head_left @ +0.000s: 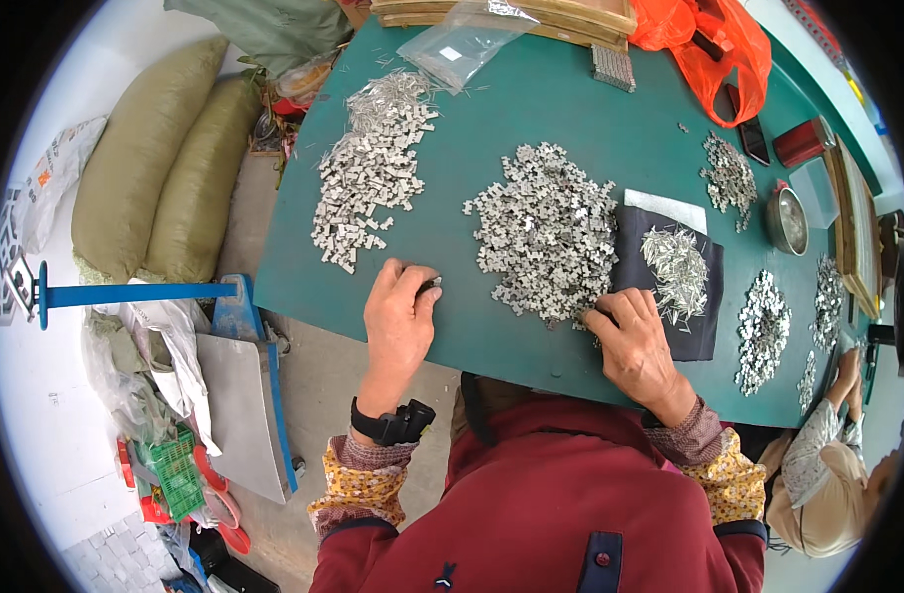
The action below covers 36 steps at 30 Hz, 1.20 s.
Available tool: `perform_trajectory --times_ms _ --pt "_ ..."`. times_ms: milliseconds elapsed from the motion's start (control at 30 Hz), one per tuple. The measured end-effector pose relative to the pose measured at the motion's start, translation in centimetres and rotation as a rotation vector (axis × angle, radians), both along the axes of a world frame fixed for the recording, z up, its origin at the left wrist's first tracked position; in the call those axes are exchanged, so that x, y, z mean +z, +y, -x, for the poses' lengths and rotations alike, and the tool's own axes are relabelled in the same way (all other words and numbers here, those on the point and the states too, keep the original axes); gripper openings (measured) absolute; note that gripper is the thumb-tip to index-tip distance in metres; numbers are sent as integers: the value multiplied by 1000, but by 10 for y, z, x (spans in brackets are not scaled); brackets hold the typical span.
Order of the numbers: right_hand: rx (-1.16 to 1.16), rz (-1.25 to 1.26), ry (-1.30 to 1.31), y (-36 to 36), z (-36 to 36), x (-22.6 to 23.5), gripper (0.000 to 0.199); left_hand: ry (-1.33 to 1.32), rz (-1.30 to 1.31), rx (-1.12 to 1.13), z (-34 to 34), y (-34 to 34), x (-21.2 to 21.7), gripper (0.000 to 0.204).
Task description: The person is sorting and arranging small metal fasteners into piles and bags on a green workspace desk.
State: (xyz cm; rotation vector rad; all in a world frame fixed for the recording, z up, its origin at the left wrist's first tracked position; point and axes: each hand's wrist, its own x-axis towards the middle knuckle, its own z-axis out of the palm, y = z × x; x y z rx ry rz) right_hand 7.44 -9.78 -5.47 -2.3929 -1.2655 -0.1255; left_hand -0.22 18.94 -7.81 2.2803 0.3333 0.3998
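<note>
My left hand [400, 314] is closed, resting by the near edge of the green table [452, 128]. A small dark thing [429, 286] shows between its thumb and fingers; its kind I cannot make out. Fingers bent together, my right hand [632, 341] touches the near right edge of a big heap of small grey metal pieces [546, 227]. Whatever is in its fingertips is hidden. To the right of that heap, thin metal pins [677, 272] lie on a dark cloth [711, 296]. At the left lies another spread of metal pieces [368, 183], with more pins [392, 97] at its far end.
Smaller piles of metal parts [763, 331] lie to the right, near a metal bowl [790, 222], a red can [804, 141] and a phone [748, 124]. A red plastic bag [733, 64] and wooden trays [560, 18] are at the back. Another person's arm [845, 381] reaches in at far right.
</note>
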Motion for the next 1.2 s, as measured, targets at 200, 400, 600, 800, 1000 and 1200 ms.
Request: perform_trajectory --times_ms 200,400,600,800,1000,1200 --pt "76 -64 30 19 0 1 34 63 71 -23 -1 -4 8 17" --pt "161 -43 10 25 -3 -6 31 43 475 49 2 -11 5 6" --pt "100 4 27 17 0 -6 26 49 547 0 1 -16 15 11" --pt "49 -36 -19 12 0 -1 26 120 662 -12 -5 -26 15 8" --pt "-7 -64 -1 6 3 -3 23 27 793 -72 -5 -33 9 9" --pt "46 -65 9 10 7 -8 17 95 736 -127 -2 -41 14 16"
